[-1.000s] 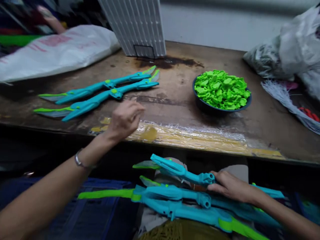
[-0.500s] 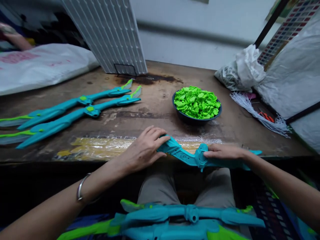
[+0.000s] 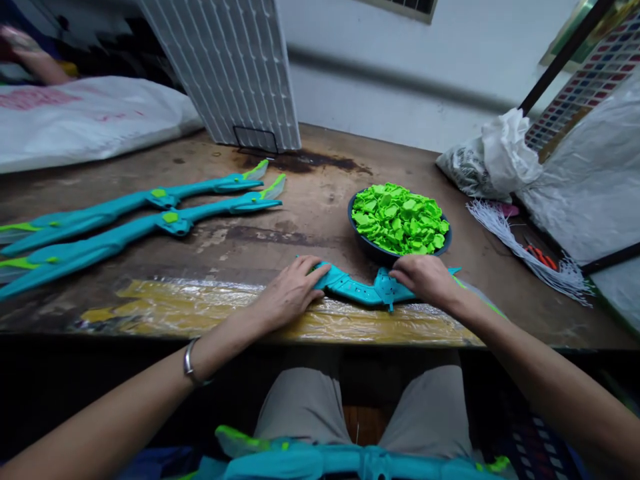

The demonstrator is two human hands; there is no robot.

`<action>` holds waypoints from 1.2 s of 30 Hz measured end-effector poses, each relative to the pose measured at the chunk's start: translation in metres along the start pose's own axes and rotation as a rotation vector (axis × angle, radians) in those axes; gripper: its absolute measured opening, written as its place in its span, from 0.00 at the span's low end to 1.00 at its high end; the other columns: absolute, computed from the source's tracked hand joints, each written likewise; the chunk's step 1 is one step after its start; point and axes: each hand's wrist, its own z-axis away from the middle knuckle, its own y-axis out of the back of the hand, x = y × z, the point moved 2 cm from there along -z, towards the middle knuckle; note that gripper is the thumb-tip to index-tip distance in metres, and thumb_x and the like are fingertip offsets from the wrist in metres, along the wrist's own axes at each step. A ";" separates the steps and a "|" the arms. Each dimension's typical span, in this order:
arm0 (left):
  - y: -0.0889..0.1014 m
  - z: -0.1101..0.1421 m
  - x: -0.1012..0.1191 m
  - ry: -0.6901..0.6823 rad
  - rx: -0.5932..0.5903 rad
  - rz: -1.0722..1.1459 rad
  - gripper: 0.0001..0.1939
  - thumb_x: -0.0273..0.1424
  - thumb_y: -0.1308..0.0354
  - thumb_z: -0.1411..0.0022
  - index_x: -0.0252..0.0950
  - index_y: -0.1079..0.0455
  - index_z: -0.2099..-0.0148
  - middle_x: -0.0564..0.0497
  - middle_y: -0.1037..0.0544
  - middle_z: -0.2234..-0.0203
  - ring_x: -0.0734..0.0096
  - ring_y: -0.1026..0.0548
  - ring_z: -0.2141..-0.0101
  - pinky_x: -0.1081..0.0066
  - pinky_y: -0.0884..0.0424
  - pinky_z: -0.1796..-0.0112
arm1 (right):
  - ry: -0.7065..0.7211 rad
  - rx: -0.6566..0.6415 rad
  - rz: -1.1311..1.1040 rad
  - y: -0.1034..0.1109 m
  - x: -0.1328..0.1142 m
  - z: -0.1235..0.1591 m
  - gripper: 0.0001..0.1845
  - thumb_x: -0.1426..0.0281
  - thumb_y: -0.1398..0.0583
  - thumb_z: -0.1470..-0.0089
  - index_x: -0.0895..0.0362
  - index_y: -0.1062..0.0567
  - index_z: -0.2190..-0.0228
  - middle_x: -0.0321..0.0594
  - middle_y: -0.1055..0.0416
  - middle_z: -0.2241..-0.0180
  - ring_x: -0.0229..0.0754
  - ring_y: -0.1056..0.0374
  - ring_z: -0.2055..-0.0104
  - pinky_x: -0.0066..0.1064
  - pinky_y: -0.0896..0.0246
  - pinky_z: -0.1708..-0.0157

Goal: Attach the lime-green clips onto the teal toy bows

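Turquoise angular plastic part (image 3: 357, 292) is being grasped at its left end by the left hand (image 3: 295, 287) and pinched near its raised middle by the right hand (image 3: 425, 275). It is now resting on the brown bench (image 3: 310, 230), no longer straddling the edge, so the bench is apparently steadying it. Beyond, a dark round bowl (image 3: 369, 248) is holding lime-green plastic pieces (image 3: 400, 217).

- I watch through one camera on the person's head, looking forward and down.
- It sits close: forearms (image 3: 145, 407) fill the lower corners, and the left hand (image 3: 291, 290) and right hand (image 3: 426, 279) fall near mid-picture.
- Low in my view are the trousered knees (image 3: 303, 403).
- Ahead, I see the bench (image 3: 315, 230) at a slant from above, with the wall (image 3: 350, 90) behind it.
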 end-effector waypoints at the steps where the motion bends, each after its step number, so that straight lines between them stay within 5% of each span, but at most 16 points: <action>1: -0.001 0.000 -0.001 -0.003 0.011 0.024 0.22 0.28 0.43 0.30 0.32 0.36 0.36 0.36 0.33 0.42 0.47 0.35 0.42 0.49 0.33 0.40 | -0.009 0.113 0.005 0.006 0.003 -0.006 0.11 0.68 0.41 0.31 0.60 0.21 0.63 0.43 0.25 0.65 0.43 0.31 0.63 0.31 0.47 0.65; 5: -0.009 0.001 -0.001 -0.021 0.072 0.053 0.21 0.28 0.47 0.28 0.32 0.37 0.36 0.35 0.34 0.41 0.45 0.36 0.41 0.45 0.33 0.39 | -0.097 0.433 0.057 0.021 0.018 -0.041 0.10 0.68 0.41 0.32 0.61 0.21 0.61 0.46 0.24 0.61 0.47 0.29 0.59 0.33 0.44 0.64; 9: -0.017 0.004 -0.001 -0.030 0.116 0.055 0.21 0.28 0.48 0.28 0.31 0.38 0.36 0.34 0.35 0.40 0.43 0.37 0.39 0.42 0.34 0.38 | -0.262 0.392 0.169 0.020 0.023 -0.072 0.13 0.63 0.38 0.34 0.61 0.21 0.60 0.52 0.24 0.59 0.53 0.28 0.59 0.35 0.48 0.68; 12: -0.019 0.005 -0.002 -0.030 0.132 0.061 0.21 0.28 0.48 0.28 0.30 0.39 0.35 0.34 0.36 0.39 0.43 0.38 0.38 0.42 0.35 0.37 | -0.300 0.377 0.122 0.018 0.024 -0.084 0.10 0.69 0.37 0.38 0.61 0.20 0.56 0.53 0.23 0.57 0.56 0.28 0.56 0.36 0.44 0.65; 19: -0.015 0.004 0.000 -0.031 0.139 0.071 0.20 0.28 0.48 0.27 0.31 0.37 0.36 0.34 0.35 0.40 0.44 0.36 0.41 0.44 0.31 0.41 | -0.267 0.539 -0.318 0.022 0.039 -0.085 0.11 0.77 0.39 0.45 0.63 0.18 0.61 0.46 0.23 0.65 0.50 0.28 0.59 0.39 0.35 0.54; 22: -0.012 0.007 0.001 -0.045 0.130 0.057 0.20 0.27 0.48 0.27 0.30 0.37 0.36 0.33 0.35 0.41 0.44 0.36 0.41 0.45 0.30 0.42 | -0.192 0.667 -0.661 0.022 0.035 -0.062 0.08 0.73 0.40 0.45 0.61 0.22 0.64 0.42 0.25 0.68 0.44 0.28 0.66 0.36 0.33 0.62; 27: -0.011 0.015 -0.003 -0.038 0.128 0.036 0.21 0.27 0.49 0.28 0.30 0.37 0.35 0.33 0.34 0.40 0.43 0.36 0.40 0.44 0.32 0.42 | -0.121 0.326 -1.264 0.001 0.006 0.001 0.19 0.58 0.31 0.50 0.58 0.25 0.61 0.36 0.27 0.72 0.38 0.32 0.77 0.31 0.33 0.75; 32: -0.005 0.016 -0.002 -0.041 0.124 0.054 0.21 0.26 0.49 0.29 0.31 0.35 0.36 0.34 0.33 0.40 0.41 0.36 0.39 0.41 0.37 0.40 | -0.209 0.111 -1.445 -0.031 -0.011 0.044 0.27 0.54 0.27 0.54 0.58 0.22 0.58 0.38 0.24 0.69 0.39 0.28 0.73 0.32 0.29 0.71; 36: 0.016 0.011 0.029 -0.102 0.337 0.169 0.16 0.28 0.48 0.26 0.29 0.33 0.40 0.36 0.28 0.46 0.46 0.31 0.44 0.46 0.34 0.44 | -0.250 0.085 -1.496 -0.045 -0.015 0.051 0.27 0.52 0.27 0.54 0.58 0.23 0.60 0.40 0.23 0.68 0.42 0.25 0.70 0.32 0.28 0.70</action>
